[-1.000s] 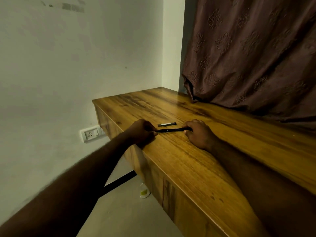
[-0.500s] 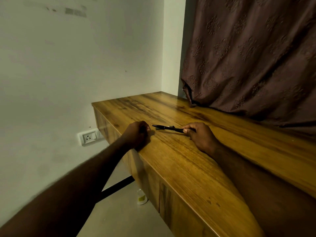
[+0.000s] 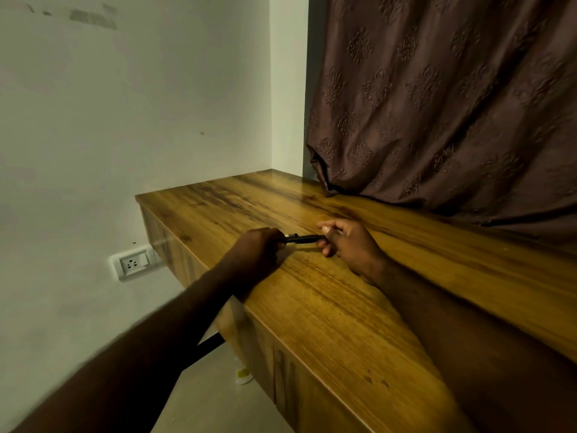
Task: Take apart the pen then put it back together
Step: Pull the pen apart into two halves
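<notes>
A thin black pen is held level just above the wooden desk, between my two hands. My left hand grips its left end with curled fingers; a small pale tip shows right beside that hand. My right hand pinches the pen's right end between thumb and fingers. The ends of the pen are hidden inside both hands. The loose black cap piece seen earlier is not visible.
A dark brown patterned curtain hangs over the back of the desk on the right. A white wall socket sits left of the desk. A small bottle stands on the floor below the desk edge.
The loose piece that lay behind the pen has gone from the desk. My left hand has closed back onto the pen's left end, and both hands have lifted it slightly.
</notes>
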Motion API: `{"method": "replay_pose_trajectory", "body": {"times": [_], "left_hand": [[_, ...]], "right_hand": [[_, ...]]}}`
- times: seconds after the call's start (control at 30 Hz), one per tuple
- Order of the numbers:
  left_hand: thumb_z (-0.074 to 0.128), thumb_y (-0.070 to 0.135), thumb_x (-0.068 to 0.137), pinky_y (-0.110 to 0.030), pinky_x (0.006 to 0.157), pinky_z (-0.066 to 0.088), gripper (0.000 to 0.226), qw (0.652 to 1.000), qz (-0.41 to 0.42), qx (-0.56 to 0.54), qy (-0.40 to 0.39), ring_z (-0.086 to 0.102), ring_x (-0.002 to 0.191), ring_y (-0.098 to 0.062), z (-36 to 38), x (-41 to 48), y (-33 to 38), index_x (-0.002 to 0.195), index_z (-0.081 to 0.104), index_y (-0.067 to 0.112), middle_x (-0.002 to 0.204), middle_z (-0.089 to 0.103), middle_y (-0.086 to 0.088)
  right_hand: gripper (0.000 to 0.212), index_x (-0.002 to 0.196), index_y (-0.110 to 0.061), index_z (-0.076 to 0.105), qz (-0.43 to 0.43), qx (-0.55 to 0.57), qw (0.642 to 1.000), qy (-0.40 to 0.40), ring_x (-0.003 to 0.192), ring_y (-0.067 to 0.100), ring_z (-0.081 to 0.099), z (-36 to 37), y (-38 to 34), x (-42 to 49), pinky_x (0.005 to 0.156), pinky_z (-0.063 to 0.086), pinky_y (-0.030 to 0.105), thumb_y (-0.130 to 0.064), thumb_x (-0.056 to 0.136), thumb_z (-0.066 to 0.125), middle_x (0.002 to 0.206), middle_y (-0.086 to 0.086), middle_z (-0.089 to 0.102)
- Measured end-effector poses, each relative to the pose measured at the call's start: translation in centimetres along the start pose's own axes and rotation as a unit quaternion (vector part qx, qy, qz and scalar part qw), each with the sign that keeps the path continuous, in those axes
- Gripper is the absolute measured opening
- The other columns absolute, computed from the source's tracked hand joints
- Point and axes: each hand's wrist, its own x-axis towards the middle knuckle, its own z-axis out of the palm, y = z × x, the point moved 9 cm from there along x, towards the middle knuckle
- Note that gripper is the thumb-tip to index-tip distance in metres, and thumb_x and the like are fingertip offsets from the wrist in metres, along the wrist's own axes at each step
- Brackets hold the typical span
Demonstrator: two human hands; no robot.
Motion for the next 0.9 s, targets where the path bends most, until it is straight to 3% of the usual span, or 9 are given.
{"method": "replay_pose_trajectory", "body": {"times": [0.1, 0.23, 0.3, 0.4, 0.57, 0.67, 0.77, 0.9], "left_hand": [[0.055, 0.042, 0.084, -0.029, 0.057, 0.044, 0.029, 0.999, 0.000, -0.034, -0.003, 0.057, 0.063, -0.016, -0.4, -0.2, 0.2, 0.087, 0.064, 0.015, 0.074, 0.062, -0.001], [0.056, 0.041, 0.089, -0.030, 0.056, 0.047, 0.024, 0.997, -0.038, -0.051, -0.038, 0.059, 0.063, -0.013, 0.2, -0.3, -0.6, 0.088, 0.065, 0.019, 0.074, 0.064, 0.001], [0.058, 0.041, 0.088, -0.025, 0.051, 0.044, 0.021, 0.997, -0.048, -0.054, -0.041, 0.058, 0.060, -0.010, 0.3, -0.3, -0.9, 0.089, 0.064, 0.021, 0.070, 0.063, 0.003], [0.062, 0.031, 0.087, -0.013, 0.052, 0.043, 0.022, 0.994, -0.049, -0.076, -0.065, 0.060, 0.065, -0.003, 0.5, -0.4, -0.9, 0.107, 0.058, 0.024, 0.081, 0.066, 0.007], [0.066, 0.038, 0.081, -0.028, 0.063, 0.050, 0.024, 0.998, -0.058, -0.009, -0.023, 0.060, 0.072, -0.010, -0.2, -0.3, -1.2, 0.098, 0.061, 0.021, 0.083, 0.065, 0.007], [0.066, 0.035, 0.081, -0.025, 0.061, 0.045, 0.027, 0.999, -0.030, 0.002, -0.029, 0.058, 0.072, -0.009, -0.1, -0.2, 0.0, 0.103, 0.060, 0.021, 0.087, 0.066, 0.005], [0.068, 0.033, 0.080, -0.029, 0.064, 0.050, 0.032, 0.999, -0.006, 0.004, -0.037, 0.062, 0.077, -0.013, 0.3, 0.2, 0.9, 0.109, 0.061, 0.021, 0.095, 0.068, 0.001], [0.066, 0.032, 0.081, -0.035, 0.066, 0.054, 0.024, 0.999, 0.000, -0.007, -0.038, 0.063, 0.076, -0.015, 1.6, 1.1, 1.7, 0.102, 0.065, 0.021, 0.092, 0.069, -0.001]], "right_hand": [[0.022, 0.114, -0.002, 0.058, 0.011, 0.021, 1.000, 0.004, 0.038, 0.002, 0.051, -0.4, -0.3, -0.2, 0.039, 0.037, 0.012, -0.007, 0.101, 0.041, 0.073, 0.013, 0.061], [0.018, 0.111, -0.003, 0.060, 0.015, 0.022, 0.999, -0.017, 0.051, 0.012, 0.053, -0.4, -0.1, -0.5, 0.048, 0.045, 0.018, -0.003, 0.096, 0.049, 0.076, 0.012, 0.065], [0.015, 0.106, -0.001, 0.061, 0.010, 0.020, 0.999, -0.028, 0.056, 0.014, 0.053, -0.1, 0.0, -0.4, 0.056, 0.047, 0.024, 0.001, 0.093, 0.054, 0.077, 0.012, 0.066], [0.011, 0.100, 0.001, 0.062, -0.001, 0.004, 1.000, -0.024, 0.056, 0.014, 0.053, 0.0, 0.3, -0.2, 0.057, 0.047, 0.025, 0.002, 0.091, 0.056, 0.076, 0.012, 0.067], [0.014, 0.084, -0.006, 0.063, -0.031, -0.033, 0.999, -0.017, 0.055, 0.012, 0.052, 0.0, 0.3, 0.1, 0.057, 0.048, 0.024, -0.011, 0.095, 0.055, 0.073, 0.008, 0.066], [0.019, 0.083, -0.005, 0.064, -0.035, -0.051, 0.998, -0.018, 0.056, 0.011, 0.053, 0.0, 0.3, 0.2, 0.060, 0.048, 0.024, -0.015, 0.096, 0.056, 0.073, 0.007, 0.066], [0.011, 0.083, -0.007, 0.066, -0.039, -0.064, 0.997, -0.025, 0.058, 0.011, 0.054, 0.1, 0.4, 0.4, 0.061, 0.049, 0.025, -0.009, 0.092, 0.060, 0.076, 0.007, 0.066], [0.011, 0.093, -0.005, 0.070, -0.036, -0.095, 0.995, -0.023, 0.064, 0.012, 0.057, -0.1, 0.5, 0.4, 0.060, 0.049, 0.019, 0.001, 0.086, 0.064, 0.073, 0.005, 0.063]]}}
